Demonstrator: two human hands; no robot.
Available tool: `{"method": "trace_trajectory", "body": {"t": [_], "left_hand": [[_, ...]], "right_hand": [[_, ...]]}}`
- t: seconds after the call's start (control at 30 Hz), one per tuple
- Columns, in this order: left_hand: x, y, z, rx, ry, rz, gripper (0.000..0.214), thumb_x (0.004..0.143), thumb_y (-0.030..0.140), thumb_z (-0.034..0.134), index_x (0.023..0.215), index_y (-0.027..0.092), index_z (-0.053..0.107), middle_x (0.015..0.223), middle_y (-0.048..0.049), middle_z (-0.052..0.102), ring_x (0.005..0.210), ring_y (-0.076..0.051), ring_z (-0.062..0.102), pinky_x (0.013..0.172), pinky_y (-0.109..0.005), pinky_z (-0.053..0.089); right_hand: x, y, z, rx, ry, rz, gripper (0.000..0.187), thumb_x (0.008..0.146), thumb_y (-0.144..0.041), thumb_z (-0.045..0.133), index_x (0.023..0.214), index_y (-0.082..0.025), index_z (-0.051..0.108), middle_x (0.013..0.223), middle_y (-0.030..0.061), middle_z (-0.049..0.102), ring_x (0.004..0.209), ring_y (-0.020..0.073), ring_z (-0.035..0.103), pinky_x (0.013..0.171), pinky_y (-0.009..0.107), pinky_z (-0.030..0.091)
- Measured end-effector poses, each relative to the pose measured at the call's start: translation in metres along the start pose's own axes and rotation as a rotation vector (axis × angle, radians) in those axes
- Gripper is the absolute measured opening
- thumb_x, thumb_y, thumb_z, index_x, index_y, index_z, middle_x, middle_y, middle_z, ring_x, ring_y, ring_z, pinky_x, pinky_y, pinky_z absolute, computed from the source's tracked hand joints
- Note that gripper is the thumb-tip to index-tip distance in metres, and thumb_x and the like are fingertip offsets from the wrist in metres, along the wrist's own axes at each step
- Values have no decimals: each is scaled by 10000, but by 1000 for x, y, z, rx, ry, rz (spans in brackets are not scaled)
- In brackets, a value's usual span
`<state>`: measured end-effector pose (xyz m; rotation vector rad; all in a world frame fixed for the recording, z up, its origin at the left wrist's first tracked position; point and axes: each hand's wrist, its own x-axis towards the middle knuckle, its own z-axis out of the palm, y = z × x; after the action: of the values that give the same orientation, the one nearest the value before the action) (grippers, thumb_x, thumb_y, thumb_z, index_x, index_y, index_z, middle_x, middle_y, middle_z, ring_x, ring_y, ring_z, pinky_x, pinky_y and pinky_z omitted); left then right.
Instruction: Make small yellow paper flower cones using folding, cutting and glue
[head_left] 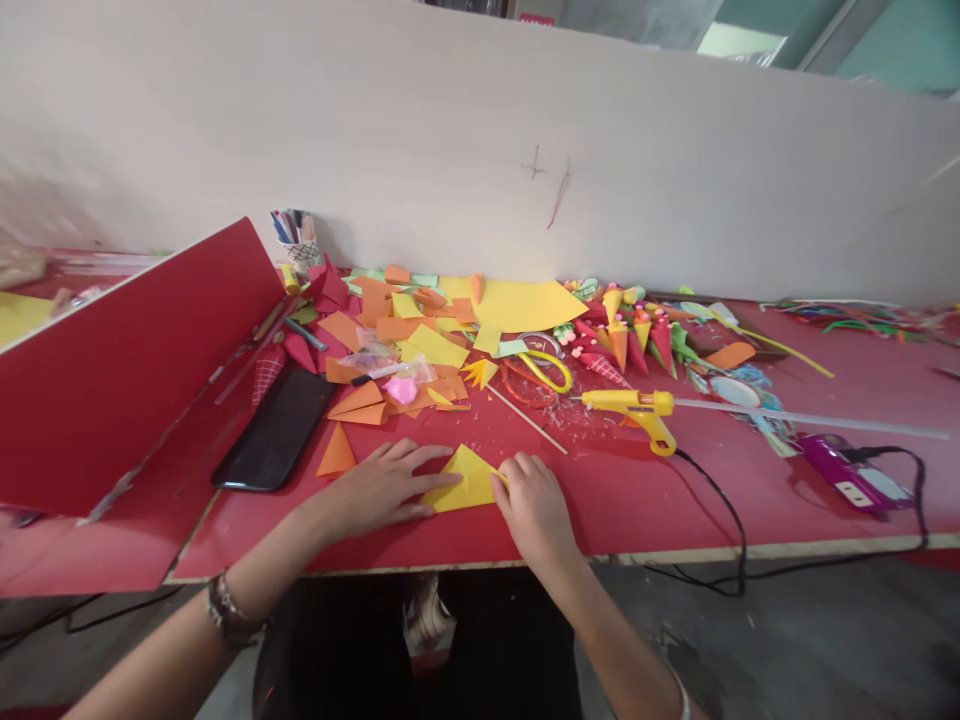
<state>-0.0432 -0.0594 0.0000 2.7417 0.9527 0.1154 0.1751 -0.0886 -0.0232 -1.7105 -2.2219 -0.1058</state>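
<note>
A piece of yellow paper (466,482), with a pointed top, lies on the red table near its front edge. My left hand (382,484) rests flat with its fingers spread, the fingertips on the paper's left side. At the paper's right corner, my right hand (534,502) is closed, thumb and fingers pinching the edge. An orange paper cone (336,452) lies just beyond my left hand. Further off are a thin wooden stick (529,420) and a yellow paper piece with a jagged edge (480,373).
A yellow glue gun (634,408) with a trailing cord lies right, near a purple power socket (855,475). A black phone (274,430) and a standing red board (142,370) are left. Paper scraps (435,345), finished cones (619,340) and a pen cup (302,252) stand behind.
</note>
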Motion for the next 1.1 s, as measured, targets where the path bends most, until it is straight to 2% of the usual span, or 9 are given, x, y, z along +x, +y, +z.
{"method": "trace_trajectory", "body": {"t": [0.17,0.3,0.37,0.5,0.57,0.67,0.77,0.93,1.1], "left_hand": [[9,-17,-15,-23,-110,113,519,780,410,500,1267,416,319,1373,28,328,1072,-224,399,909,-349,292],[16,-22,-22,-92,-150,153,618,698,380,603,1252,430,334,1346,46,379,1074,-219,424,917,-329,290],[19,-24,-24,-137,-153,151,646,652,358,649,1232,425,373,1332,44,400,1078,-215,433,925,-320,288],[21,-24,-25,-194,-166,124,667,599,305,693,1201,412,425,1320,41,417,1103,-214,425,941,-321,286],[21,-24,-25,-193,-164,124,676,589,291,700,1197,415,429,1314,39,425,1105,-217,425,944,-329,287],[21,-23,-26,-148,-175,133,669,618,295,676,1216,417,402,1326,35,410,1099,-233,420,945,-359,284],[21,-22,-27,-92,-219,139,653,663,315,636,1247,409,360,1352,31,373,1106,-248,402,947,-378,276],[22,-22,-27,-65,-236,140,677,659,356,638,1257,428,328,1362,42,354,1101,-257,402,946,-391,277],[22,-21,-29,-49,-256,138,732,635,348,663,1267,430,304,1374,50,331,1086,-261,404,933,-376,291]], "right_hand": [[0,-1,-1,-16,-33,15,186,832,-189,436,648,-185,463,698,53,526,701,192,488,617,290,353],[2,-1,-5,-14,-55,19,160,831,-189,440,679,-179,489,715,61,530,727,201,488,634,301,372],[2,-3,-8,-6,-19,8,115,837,-188,427,779,-169,524,757,78,536,769,213,488,659,317,383],[-4,-16,-15,69,32,-217,240,842,-142,413,1036,-213,536,941,81,553,889,208,484,853,383,345],[-10,-25,-16,146,-7,-360,255,847,-172,425,1057,-256,543,981,54,556,913,189,485,939,405,282],[-17,-37,-15,200,-80,-440,276,838,-277,460,1105,-260,528,1012,52,559,937,197,481,955,417,271],[-20,-39,-13,205,-122,-439,320,832,-340,462,1136,-253,510,1055,55,556,963,206,469,950,421,276],[-21,-24,-16,252,-129,-429,398,817,-481,420,1126,-256,533,1104,63,545,1007,221,451,919,407,314],[-25,-2,-20,256,-84,-341,337,825,-446,432,1062,-265,590,1094,60,555,1037,215,444,966,419,271]]}}
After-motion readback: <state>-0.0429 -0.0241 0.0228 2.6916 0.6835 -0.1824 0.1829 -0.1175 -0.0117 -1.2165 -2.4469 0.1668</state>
